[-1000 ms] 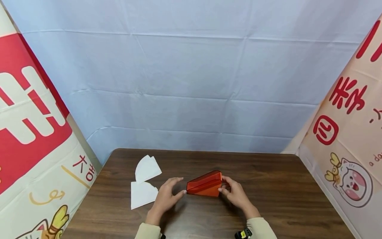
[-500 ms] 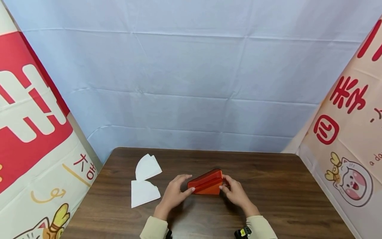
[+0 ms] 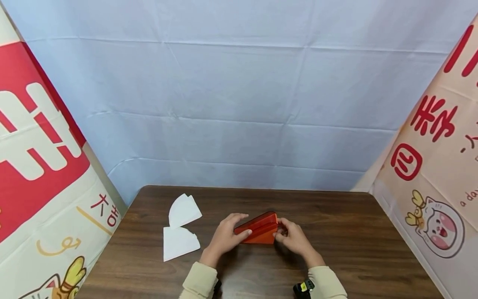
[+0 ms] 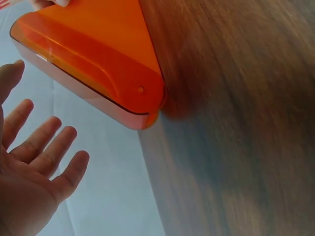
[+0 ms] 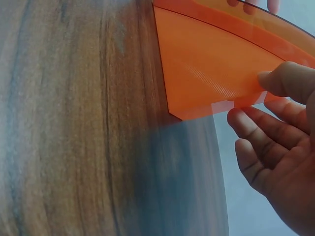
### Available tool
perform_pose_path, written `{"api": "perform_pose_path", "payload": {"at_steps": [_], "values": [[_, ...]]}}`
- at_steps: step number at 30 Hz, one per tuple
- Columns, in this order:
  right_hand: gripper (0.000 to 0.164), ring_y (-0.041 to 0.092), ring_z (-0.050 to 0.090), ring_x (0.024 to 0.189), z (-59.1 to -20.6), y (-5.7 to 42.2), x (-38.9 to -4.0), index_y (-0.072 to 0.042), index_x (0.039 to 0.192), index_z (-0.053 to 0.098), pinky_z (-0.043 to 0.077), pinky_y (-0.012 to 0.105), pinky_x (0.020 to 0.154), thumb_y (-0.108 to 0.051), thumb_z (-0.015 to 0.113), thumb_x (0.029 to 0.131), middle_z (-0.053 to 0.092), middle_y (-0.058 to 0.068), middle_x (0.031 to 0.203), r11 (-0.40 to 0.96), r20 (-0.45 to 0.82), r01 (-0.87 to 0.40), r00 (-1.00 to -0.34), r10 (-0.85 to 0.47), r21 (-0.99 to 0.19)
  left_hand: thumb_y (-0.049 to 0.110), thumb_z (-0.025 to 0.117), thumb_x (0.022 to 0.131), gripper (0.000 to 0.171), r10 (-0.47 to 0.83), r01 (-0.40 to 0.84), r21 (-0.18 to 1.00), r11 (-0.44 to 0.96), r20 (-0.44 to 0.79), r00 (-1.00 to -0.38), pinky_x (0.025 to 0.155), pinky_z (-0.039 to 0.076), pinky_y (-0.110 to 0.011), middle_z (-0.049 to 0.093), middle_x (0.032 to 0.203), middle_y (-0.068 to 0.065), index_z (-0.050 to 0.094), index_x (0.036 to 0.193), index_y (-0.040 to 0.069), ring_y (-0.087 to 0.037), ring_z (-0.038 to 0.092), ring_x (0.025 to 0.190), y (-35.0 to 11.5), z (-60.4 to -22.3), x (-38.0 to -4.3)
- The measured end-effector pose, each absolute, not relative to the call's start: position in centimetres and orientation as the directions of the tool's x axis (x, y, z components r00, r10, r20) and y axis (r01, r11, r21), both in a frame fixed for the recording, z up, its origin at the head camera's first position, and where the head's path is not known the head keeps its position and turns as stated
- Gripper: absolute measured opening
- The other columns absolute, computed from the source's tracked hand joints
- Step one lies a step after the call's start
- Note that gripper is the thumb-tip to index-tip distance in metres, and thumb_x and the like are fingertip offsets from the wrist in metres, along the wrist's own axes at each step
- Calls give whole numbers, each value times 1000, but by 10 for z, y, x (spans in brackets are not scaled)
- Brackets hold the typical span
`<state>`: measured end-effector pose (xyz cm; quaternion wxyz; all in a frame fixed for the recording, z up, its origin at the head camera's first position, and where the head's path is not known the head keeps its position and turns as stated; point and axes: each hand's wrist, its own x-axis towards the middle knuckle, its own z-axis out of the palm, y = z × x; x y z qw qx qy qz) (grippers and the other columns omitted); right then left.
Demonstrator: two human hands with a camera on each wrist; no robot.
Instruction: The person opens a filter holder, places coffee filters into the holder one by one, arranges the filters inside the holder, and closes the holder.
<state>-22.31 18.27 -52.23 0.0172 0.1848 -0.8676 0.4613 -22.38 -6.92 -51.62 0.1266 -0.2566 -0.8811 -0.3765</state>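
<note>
At table point(image 3: 366, 249), orange holder point(image 3: 263, 232) tapers left, long axis sideways; right hand point(image 3: 296, 240) pinches it, left hand point(image 3: 225, 235) spread.

Orange holder point(image 4: 106, 59): glossy plastic | tabletop point(image 3: 347, 245): wood-grained | sheets point(image 3: 184, 211): probably matt paper

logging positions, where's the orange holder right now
In the head view, the orange holder is low, just right of centre, between the left hand and the right hand; white papers lie on the table to its left.
</note>
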Motion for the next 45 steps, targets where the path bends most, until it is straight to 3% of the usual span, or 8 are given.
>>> {"api": "perform_pose_path", "payload": {"at_steps": [14, 27, 34, 45], "values": [[32, 17, 59, 75, -526, 188, -228, 7, 112, 58, 50, 27, 63, 0, 67, 82, 64, 5, 87, 491, 195, -364, -912, -360, -792, 32, 68, 86, 43, 365, 558, 645, 522, 422, -830, 85, 48, -35, 58, 120, -2, 59, 124, 14, -20, 56, 106, -54, -519, -229], [35, 23, 62, 79, -525, 188, -232, 3, 109, 59, 51, 27, 65, -2, 74, 77, 65, 6, 90, 461, 161, -308, -930, -331, -832, 31, 65, 88, 42, 387, 573, 677, 462, 427, -817, 79, 50, -36, 58, 117, -4, 59, 124, 9, -22, 59, 99, -44, -520, -231], [34, 20, 61, 76, -526, 188, -234, 6, 107, 59, 51, 27, 64, -2, 74, 78, 64, 6, 87, 471, 170, -329, -922, -348, -819, 31, 69, 84, 46, 389, 552, 643, 530, 395, -833, 80, 49, -31, 60, 114, -3, 60, 123, 8, -18, 59, 96, -41, -522, -233], [30, 15, 54, 68, -522, 185, -232, 0, 103, 60, 48, 26, 59, 0, 74, 76, 58, -1, 76, 538, 143, -300, -939, -314, -788, 28, 68, 84, 44, 413, 563, 559, 609, 383, -826, 83, 47, -30, 58, 109, -4, 58, 123, 11, -17, 56, 92, -37, -521, -232]]}}
